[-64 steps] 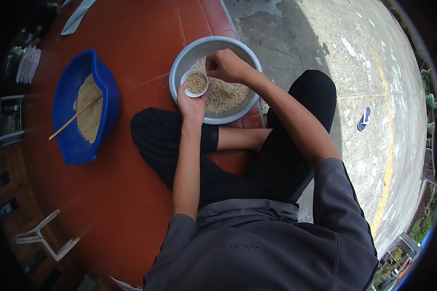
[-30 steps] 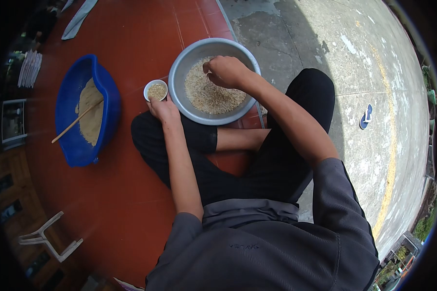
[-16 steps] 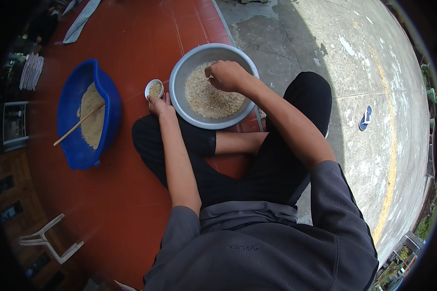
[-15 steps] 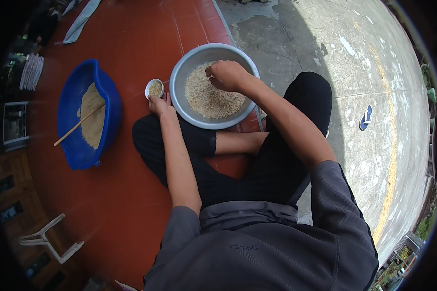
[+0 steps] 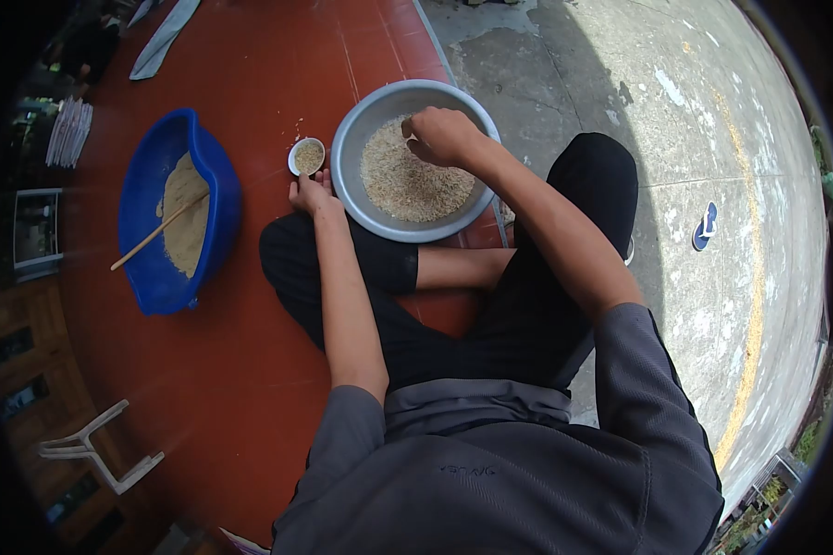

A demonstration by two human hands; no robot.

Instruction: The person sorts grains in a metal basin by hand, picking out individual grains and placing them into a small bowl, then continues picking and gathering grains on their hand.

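Note:
My left hand (image 5: 312,192) has its fingers at the near side of a small white bowl (image 5: 293,159), which holds pale grain (image 5: 308,157). The hand grips this bowl just left of a wide grey metal basin (image 5: 344,190). Inside the basin lies a spread of pale grain mixed with bits of husk (image 5: 414,190). Over its upper part hovers my right hand (image 5: 442,137), fingers curled in and thumb pointing down. What those fingers pinch, if anything, is too small to make out.
A blue plastic tub (image 5: 215,250) with tan powdery stuff (image 5: 187,236) and a wooden stick (image 5: 148,242) stands left on the red floor (image 5: 250,388). White specks (image 5: 297,128) lie beyond the bowl. A sandal (image 5: 705,227) rests on the concrete at right.
The small bowl has shifted a little away from me, with my left hand following. White specks now show on the floor past it. My right hand stays over the basin; the view has shifted slightly.

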